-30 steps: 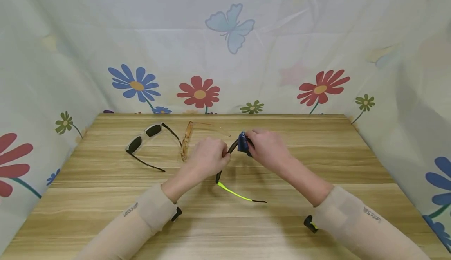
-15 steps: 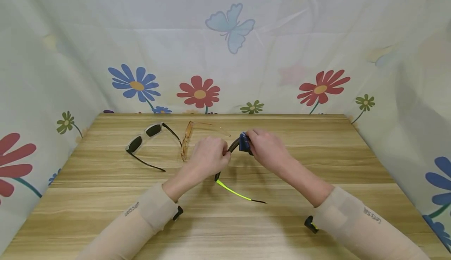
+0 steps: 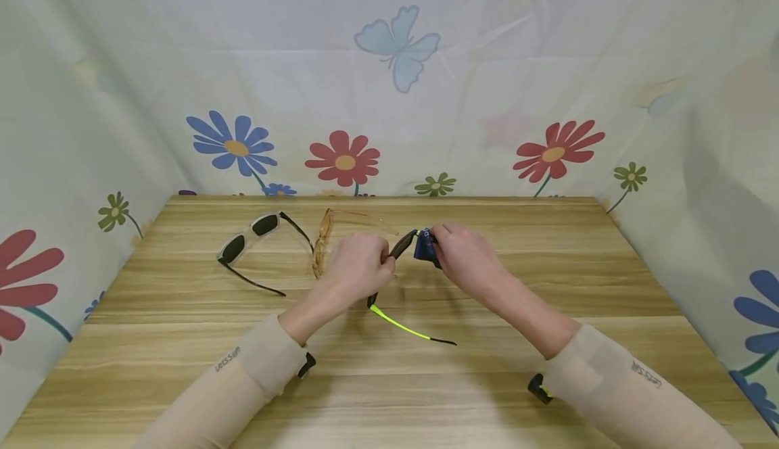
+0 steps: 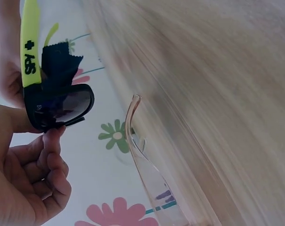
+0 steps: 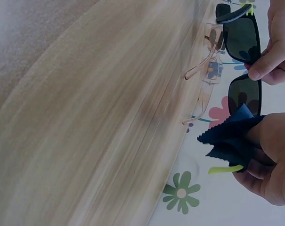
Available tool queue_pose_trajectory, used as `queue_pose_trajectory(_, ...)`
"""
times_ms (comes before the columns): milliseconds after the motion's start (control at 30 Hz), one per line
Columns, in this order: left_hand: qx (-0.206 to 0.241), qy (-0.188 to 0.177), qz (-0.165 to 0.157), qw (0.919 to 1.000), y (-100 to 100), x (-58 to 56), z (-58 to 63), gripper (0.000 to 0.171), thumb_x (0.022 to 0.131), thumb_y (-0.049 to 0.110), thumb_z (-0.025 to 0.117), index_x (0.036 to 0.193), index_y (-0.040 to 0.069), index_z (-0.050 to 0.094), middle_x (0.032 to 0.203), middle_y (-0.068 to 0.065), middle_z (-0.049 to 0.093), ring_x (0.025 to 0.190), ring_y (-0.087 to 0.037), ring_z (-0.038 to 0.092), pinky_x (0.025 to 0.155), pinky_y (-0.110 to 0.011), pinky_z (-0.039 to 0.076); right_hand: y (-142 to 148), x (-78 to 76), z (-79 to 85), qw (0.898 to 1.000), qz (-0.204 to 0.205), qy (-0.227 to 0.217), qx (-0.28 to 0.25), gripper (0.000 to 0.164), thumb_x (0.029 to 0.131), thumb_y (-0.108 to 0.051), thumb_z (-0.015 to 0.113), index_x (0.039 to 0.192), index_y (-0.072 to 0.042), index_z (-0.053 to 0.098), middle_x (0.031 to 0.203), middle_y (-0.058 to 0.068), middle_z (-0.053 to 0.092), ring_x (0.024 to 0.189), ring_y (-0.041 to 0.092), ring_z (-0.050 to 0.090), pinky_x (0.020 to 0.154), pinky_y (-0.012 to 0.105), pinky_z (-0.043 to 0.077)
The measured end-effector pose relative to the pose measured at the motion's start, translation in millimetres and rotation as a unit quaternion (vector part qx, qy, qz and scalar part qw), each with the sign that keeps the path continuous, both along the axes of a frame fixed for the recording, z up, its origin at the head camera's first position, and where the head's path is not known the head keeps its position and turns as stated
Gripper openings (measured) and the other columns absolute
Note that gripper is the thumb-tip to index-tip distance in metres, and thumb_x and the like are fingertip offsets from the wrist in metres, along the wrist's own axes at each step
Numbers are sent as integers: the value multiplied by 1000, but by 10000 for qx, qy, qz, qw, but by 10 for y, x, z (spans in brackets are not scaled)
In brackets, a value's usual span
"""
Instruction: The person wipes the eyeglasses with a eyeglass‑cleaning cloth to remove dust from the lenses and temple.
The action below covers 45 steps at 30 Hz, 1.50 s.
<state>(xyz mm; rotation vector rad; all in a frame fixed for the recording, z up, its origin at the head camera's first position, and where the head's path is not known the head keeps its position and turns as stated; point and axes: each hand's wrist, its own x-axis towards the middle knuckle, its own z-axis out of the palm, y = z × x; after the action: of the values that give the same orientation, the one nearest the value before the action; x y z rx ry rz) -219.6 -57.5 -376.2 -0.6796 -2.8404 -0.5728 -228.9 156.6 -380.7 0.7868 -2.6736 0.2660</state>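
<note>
My left hand pinches a pair of black sunglasses at the bridge, thumb and fingertips on the frame. They are held above the table, with a neon yellow-green temple arm sticking out toward me. In my right hand is a dark blue cleaning cloth with zigzag edges, gripped beside the far end of the frame. The right wrist view shows the cloth touching or overlapping the lower part of one dark lens. Whether its folds wrap the other temple arm is hidden.
Clear-framed sunglasses with dark lenses lie unfolded at the left of the wooden table. Amber see-through glasses lie beside them, partly behind my left hand. A flower-print curtain surrounds the table's back and sides.
My right hand and the cloth have shifted slightly right, uncovering the far end of the frame in the head view. The sunglasses have moved a little left.
</note>
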Motion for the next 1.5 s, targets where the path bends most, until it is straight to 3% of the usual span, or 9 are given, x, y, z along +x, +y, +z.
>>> queue_pose_trajectory(233,79,-109,0,9999,-47,-30,1,37,95,18,69,59,17,58,49,7,45,48,-11,44,44,-25,31,41,-2,-4,9999,-34,-124,-36,13,98,-4,68,106,6,67,96,15,68,86,29,69,73,42,58)
queue_pose_trajectory(467,189,-234,220,9993,-153,-95,-7,46,94,17,68,54,18,44,48,8,29,47,-10,30,46,-26,22,127,0,4,9989,-196,-360,-212,16,99,-5,68,110,7,68,100,17,71,87,28,71,76,42,59)
queue_pose_trajectory(600,230,-145,350,9990,-189,-135,-12,46,92,18,68,53,18,45,48,9,29,49,-10,30,46,-26,20,158,6,19,9987,-190,-363,-298,16,99,-5,67,110,7,68,100,17,71,87,29,71,75,43,59)
queue_pose_trajectory(900,219,236,272,9991,-234,-203,2,50,93,16,68,49,18,43,45,11,28,47,-10,33,52,-29,24,226,-5,41,9981,-322,-374,-382,17,99,-4,67,112,8,66,103,21,71,92,34,70,79,46,58)
queue_pose_trajectory(1167,393,72,589,9975,-340,-245,63,45,94,17,66,51,14,55,46,7,40,48,-15,44,48,-29,29,305,7,9,9965,-249,-488,-629,15,99,-1,66,110,8,65,99,20,69,86,32,69,76,45,58)
queue_pose_trajectory(1367,775,105,851,9933,-499,-292,94,42,93,14,66,52,13,58,46,4,44,46,-15,44,45,-28,27,472,-18,-10,9941,-367,-614,-814,11,99,1,66,107,8,67,91,17,70,76,28,66,72,44,57)
queue_pose_trajectory(1500,813,76,858,9930,-535,-311,83,41,93,15,66,53,13,58,47,4,45,46,-15,45,46,-29,28,483,-20,25,9933,-363,-584,-927,13,99,-1,66,109,8,68,93,19,71,77,29,68,72,45,58)
